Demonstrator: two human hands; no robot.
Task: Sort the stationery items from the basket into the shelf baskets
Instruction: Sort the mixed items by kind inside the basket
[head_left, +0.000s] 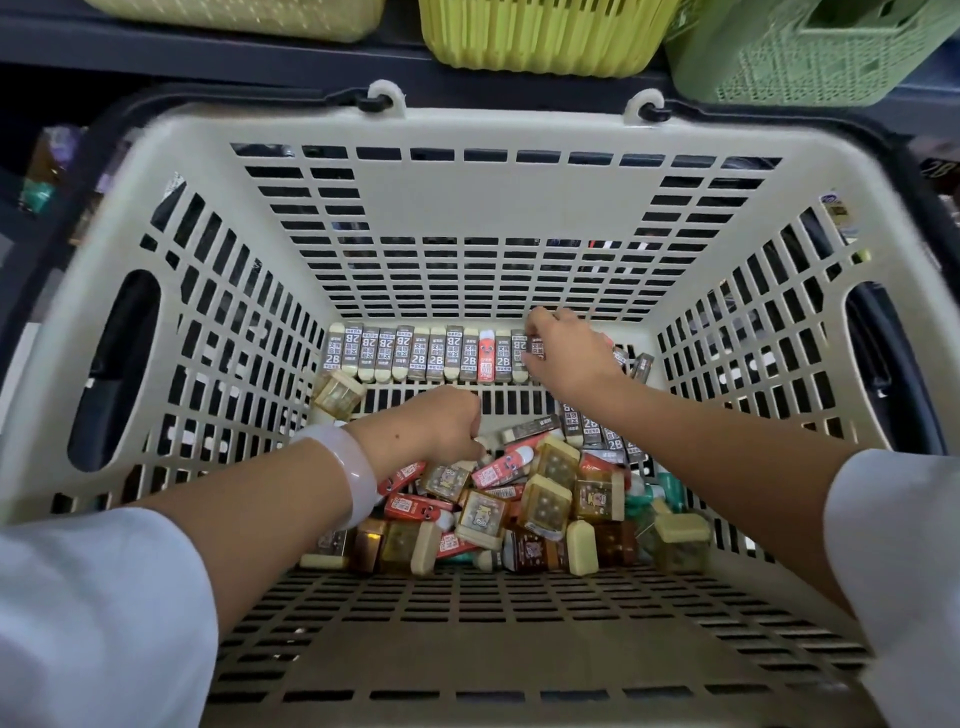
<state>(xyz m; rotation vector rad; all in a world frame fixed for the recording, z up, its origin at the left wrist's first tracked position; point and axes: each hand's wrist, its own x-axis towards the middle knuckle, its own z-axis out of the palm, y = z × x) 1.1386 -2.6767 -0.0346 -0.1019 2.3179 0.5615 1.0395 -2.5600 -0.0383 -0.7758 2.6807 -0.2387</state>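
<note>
A big beige slotted basket (483, 124) fills the view. Along its far floor edge stands a neat row of grey 2B erasers (415, 353), with one red eraser (486, 356) among them. A loose pile of erasers and small boxed items (545, 504) lies nearer me. My right hand (563, 348) reaches to the row's right end, fingers curled over a grey eraser there. My left hand (441, 426), with a pale bangle on the wrist, dips into the pile with curled fingers; whatever it holds is hidden.
Above the basket, a dark shelf carries a pale yellow basket (249, 18), a bright yellow-green basket (540, 36) and a green lattice basket (810, 57). Black handles (382, 101) fold against the beige basket's rim. The near half of its floor is bare.
</note>
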